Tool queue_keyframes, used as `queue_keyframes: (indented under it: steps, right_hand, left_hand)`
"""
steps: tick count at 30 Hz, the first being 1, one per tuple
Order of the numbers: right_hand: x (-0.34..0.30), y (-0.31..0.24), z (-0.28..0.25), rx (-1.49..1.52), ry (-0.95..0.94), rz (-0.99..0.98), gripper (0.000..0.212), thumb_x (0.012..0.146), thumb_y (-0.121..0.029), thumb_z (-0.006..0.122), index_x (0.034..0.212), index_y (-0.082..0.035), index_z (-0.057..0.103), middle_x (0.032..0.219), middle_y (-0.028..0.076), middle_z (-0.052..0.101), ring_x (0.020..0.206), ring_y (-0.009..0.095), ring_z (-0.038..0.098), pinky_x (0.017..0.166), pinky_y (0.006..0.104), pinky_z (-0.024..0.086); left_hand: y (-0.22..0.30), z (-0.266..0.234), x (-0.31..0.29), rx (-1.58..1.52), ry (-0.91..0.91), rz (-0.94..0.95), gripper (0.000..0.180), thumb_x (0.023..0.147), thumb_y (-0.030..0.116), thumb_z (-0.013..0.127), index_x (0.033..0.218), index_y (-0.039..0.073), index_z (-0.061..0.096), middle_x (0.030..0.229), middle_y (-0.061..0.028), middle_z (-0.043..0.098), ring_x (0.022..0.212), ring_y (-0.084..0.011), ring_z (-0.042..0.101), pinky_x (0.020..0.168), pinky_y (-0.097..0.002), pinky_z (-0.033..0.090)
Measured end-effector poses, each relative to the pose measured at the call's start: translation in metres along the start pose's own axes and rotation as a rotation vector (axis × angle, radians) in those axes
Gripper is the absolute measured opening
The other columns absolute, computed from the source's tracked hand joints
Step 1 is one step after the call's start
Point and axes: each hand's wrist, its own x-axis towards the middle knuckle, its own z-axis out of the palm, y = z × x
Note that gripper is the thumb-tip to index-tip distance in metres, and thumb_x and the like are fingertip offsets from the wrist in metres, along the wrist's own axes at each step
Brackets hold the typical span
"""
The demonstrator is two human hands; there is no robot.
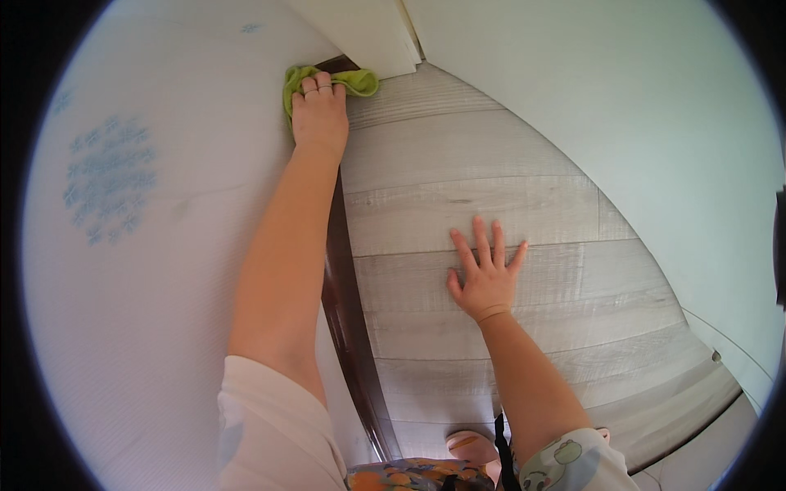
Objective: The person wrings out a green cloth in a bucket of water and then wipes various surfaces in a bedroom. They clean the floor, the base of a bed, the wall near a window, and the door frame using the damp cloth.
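Observation:
A green cloth [359, 82] is bunched against the far end of the dark brown baseboard [350, 319], beside the white door frame. My left hand [319, 119] is closed over it, fingers pressing it toward the wall; a ring shows on one finger. Some of the cloth sticks out on both sides of the hand. Lower and to the right, my right hand [489, 282] lies flat on the grey wood-look floor [467, 196] with its fingers spread, holding nothing.
On the left rises a white wall [164, 327] with a blue snowflake pattern. A white door frame [368, 33] stands at the far corner, and a pale panel [614, 98] borders the floor on the right. A slipper [472, 446] shows at the lower edge.

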Motion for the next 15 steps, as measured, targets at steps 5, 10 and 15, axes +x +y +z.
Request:
queue_keyframes:
  steps: [5,10,15]
  right_hand:
    - [-0.003,0.001,0.0,0.015,-0.001,0.017,0.057,0.07,-0.031,0.053,0.124,-0.029,0.037,0.138,0.001,0.022,0.127,0.026,0.019,0.093,0.0653,0.009]
    - [-0.002,-0.001,0.0,0.005,0.003,0.015,0.057,0.069,-0.03,0.053,0.124,-0.029,0.038,0.138,0.002,0.022,0.127,0.026,0.019,0.093,0.0652,0.009]
    - [-0.002,-0.003,0.002,0.005,0.005,0.0,0.057,0.069,-0.03,0.054,0.124,-0.029,0.039,0.138,0.002,0.022,0.127,0.027,0.019,0.093,0.0651,0.009]
  left_hand:
    - [-0.002,0.008,0.006,-0.069,0.209,0.233,0.024,0.078,0.012,0.045,0.098,0.003,0.054,0.114,-0.0105,0.043,0.111,-0.0265,0.036,0.09,-0.0369,0.035]
    - [0.002,0.035,0.004,0.011,0.206,0.289,0.024,0.078,0.012,0.045,0.096,0.001,0.056,0.115,-0.0128,0.045,0.111,-0.0254,0.038,0.092,-0.0355,0.033]
    - [0.025,0.027,0.008,-0.073,-0.074,0.13,0.025,0.078,0.011,0.044,0.096,-0.001,0.057,0.116,-0.0137,0.045,0.108,-0.0257,0.041,0.092,-0.035,0.033]
